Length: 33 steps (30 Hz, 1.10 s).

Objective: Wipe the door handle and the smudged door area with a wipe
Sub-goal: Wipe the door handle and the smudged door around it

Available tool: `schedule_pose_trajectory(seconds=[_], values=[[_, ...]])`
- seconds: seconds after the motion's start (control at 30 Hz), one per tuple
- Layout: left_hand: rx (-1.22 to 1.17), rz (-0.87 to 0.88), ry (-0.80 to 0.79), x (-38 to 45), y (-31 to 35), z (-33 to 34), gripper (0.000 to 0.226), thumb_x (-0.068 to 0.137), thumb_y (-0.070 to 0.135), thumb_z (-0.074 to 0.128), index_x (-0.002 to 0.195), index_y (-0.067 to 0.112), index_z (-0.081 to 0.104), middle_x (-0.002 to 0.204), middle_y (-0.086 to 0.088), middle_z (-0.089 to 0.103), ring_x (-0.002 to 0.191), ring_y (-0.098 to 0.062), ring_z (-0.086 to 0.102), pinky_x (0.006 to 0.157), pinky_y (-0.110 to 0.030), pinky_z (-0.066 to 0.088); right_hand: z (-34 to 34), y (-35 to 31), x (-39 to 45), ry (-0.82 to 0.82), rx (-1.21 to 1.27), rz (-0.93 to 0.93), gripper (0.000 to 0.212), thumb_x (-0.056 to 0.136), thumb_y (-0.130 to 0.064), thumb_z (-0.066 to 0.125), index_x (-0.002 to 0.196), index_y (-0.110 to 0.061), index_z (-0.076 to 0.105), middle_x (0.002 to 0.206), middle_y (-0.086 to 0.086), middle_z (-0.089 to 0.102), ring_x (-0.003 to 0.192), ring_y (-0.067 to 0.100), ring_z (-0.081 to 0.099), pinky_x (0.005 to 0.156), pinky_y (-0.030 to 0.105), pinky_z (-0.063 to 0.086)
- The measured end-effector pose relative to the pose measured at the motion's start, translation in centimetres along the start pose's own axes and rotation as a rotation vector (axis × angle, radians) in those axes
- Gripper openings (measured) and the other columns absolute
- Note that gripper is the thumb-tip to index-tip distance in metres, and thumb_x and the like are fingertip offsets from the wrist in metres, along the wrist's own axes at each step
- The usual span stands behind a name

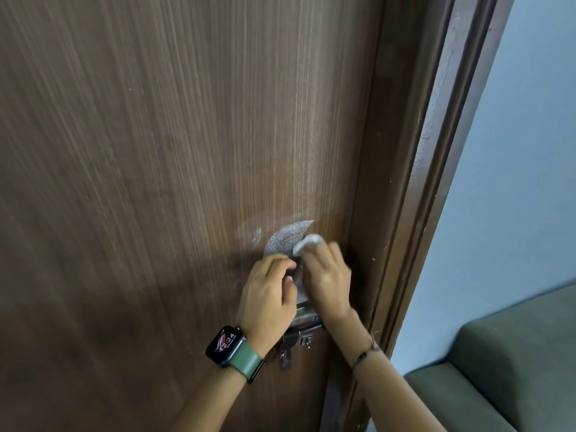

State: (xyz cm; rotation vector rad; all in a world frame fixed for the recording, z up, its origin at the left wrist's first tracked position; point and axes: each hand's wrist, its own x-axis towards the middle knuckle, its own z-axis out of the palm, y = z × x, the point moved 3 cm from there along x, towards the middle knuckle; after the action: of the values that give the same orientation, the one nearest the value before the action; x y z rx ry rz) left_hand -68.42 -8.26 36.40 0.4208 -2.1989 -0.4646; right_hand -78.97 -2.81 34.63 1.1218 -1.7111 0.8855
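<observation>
Both of your hands are up against the brown wood-grain door (156, 151), close to its right edge and touching each other just above the latch. Your right hand (327, 272) has its fingers curled around a crumpled white wipe (308, 243), pressing it to the door at the lower right rim of a grey, speckled, foamy patch (285, 240). Left of that patch, a whitish streaky smear (249, 233) lies on the wood. Your left hand (269, 291) sits just left of the right one, fingers bent inward over the spot where the door handle (300, 286) is; only a sliver of grey metal shows between the 2 hands, so you cannot tell how firmly it is gripped. Below the hands, a metal plate and a dark bolt latch (294, 341) are mounted on the door. Your left wrist wears a smartwatch (226, 344) on a green strap, your right wrist a thin bracelet (364, 353). Right of the door frame (417, 213) are a pale blue wall (514, 182) and a green cushioned seat (514, 369).
</observation>
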Motion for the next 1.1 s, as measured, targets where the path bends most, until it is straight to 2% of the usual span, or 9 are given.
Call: schedule_pose_trajectory(seconds=[0.1, 0.2, 0.3, 0.5, 0.7, 0.8, 0.9, 1.0, 1.1], values=[[-0.008, 0.001, 0.001, -0.3, -0.1, -0.1, 0.022, 0.075, -0.004, 0.056, 0.093, 0.006, 0.062, 0.099, -0.008, 0.065, 0.094, -0.023, 0.059, 0.081, -0.018, 0.039, -0.3, 0.2, -2.1, -0.146, 0.053, -0.129, 0.017, 0.069, 0.005, 0.075, 0.078, -0.007, 0.069, 0.081, 0.004, 0.068, 0.066, 0.024, 0.059, 0.046, 0.029, 0.049], [0.010, 0.004, -0.009, -0.4, -0.1, 0.0, 0.021, 0.076, -0.003, 0.055, 0.093, 0.006, 0.062, 0.100, -0.008, 0.065, 0.094, -0.023, 0.059, 0.079, -0.021, 0.041, -1.5, 1.5, 1.2, -0.011, 0.072, -0.016, 0.013, 0.080, 0.005, 0.059, 0.078, -0.003, 0.069, 0.076, 0.008, 0.066, 0.064, 0.026, 0.055, 0.050, 0.032, 0.046], [0.006, -0.002, -0.008, -0.6, 0.1, 0.1, 0.020, 0.076, -0.003, 0.055, 0.094, 0.006, 0.062, 0.101, -0.008, 0.064, 0.095, -0.023, 0.059, 0.080, -0.023, 0.040, -1.3, 1.0, 3.5, 0.107, 0.035, 0.077, 0.013, 0.077, 0.010, 0.062, 0.074, -0.001, 0.068, 0.074, 0.010, 0.066, 0.063, 0.027, 0.055, 0.048, 0.032, 0.046], [-0.008, -0.018, 0.002, -0.6, -0.2, 0.0, 0.022, 0.075, -0.004, 0.056, 0.093, 0.006, 0.063, 0.099, -0.007, 0.065, 0.093, -0.021, 0.059, 0.081, -0.016, 0.038, -0.7, 0.3, -1.5, -0.167, 0.046, -0.061, 0.019, 0.063, 0.007, 0.077, 0.074, -0.006, 0.069, 0.075, 0.006, 0.066, 0.067, 0.025, 0.060, 0.046, 0.028, 0.050], [0.006, -0.016, -0.003, -0.4, -0.1, -0.2, 0.021, 0.077, -0.002, 0.054, 0.096, 0.006, 0.062, 0.101, -0.007, 0.065, 0.094, -0.022, 0.058, 0.078, -0.022, 0.040, -1.5, -0.1, 4.6, 0.135, 0.058, 0.107, 0.013, 0.074, 0.010, 0.064, 0.070, -0.002, 0.068, 0.067, 0.008, 0.062, 0.062, 0.021, 0.050, 0.051, 0.021, 0.037], [-0.008, -0.023, 0.012, -0.4, -0.1, -0.4, 0.021, 0.076, -0.003, 0.055, 0.094, 0.006, 0.062, 0.099, -0.007, 0.065, 0.093, -0.022, 0.058, 0.078, -0.022, 0.041, -0.4, -1.5, 0.8, 0.002, 0.044, -0.048, 0.011, 0.073, 0.004, 0.068, 0.070, -0.007, 0.067, 0.072, 0.004, 0.064, 0.067, 0.016, 0.049, 0.040, 0.026, 0.042], [-0.013, -0.028, 0.022, -0.6, 0.0, -0.5, 0.022, 0.076, -0.004, 0.055, 0.094, 0.005, 0.062, 0.099, -0.008, 0.065, 0.094, -0.022, 0.058, 0.080, -0.020, 0.041, -0.5, -0.8, -1.4, -0.146, 0.048, -0.096, 0.015, 0.067, 0.006, 0.076, 0.072, -0.006, 0.068, 0.073, 0.005, 0.066, 0.064, 0.022, 0.058, 0.042, 0.028, 0.046], [-0.007, -0.026, 0.022, -0.7, 0.2, -0.6, 0.022, 0.077, -0.003, 0.054, 0.095, 0.005, 0.063, 0.099, -0.007, 0.065, 0.093, -0.020, 0.058, 0.078, -0.020, 0.040, -1.2, 0.0, 2.2, 0.014, 0.083, 0.049, 0.014, 0.073, 0.010, 0.068, 0.070, -0.004, 0.067, 0.066, 0.007, 0.060, 0.061, 0.022, 0.051, 0.053, 0.020, 0.037], [-0.001, -0.036, 0.036, -0.8, 0.0, -0.7, 0.022, 0.075, -0.004, 0.055, 0.093, 0.005, 0.063, 0.096, -0.008, 0.066, 0.091, -0.022, 0.059, 0.076, -0.020, 0.041, -0.6, -0.9, 3.8, 0.151, 0.054, 0.090, 0.014, 0.075, 0.009, 0.066, 0.066, -0.003, 0.066, 0.064, 0.007, 0.061, 0.059, 0.021, 0.051, 0.047, 0.023, 0.042]])
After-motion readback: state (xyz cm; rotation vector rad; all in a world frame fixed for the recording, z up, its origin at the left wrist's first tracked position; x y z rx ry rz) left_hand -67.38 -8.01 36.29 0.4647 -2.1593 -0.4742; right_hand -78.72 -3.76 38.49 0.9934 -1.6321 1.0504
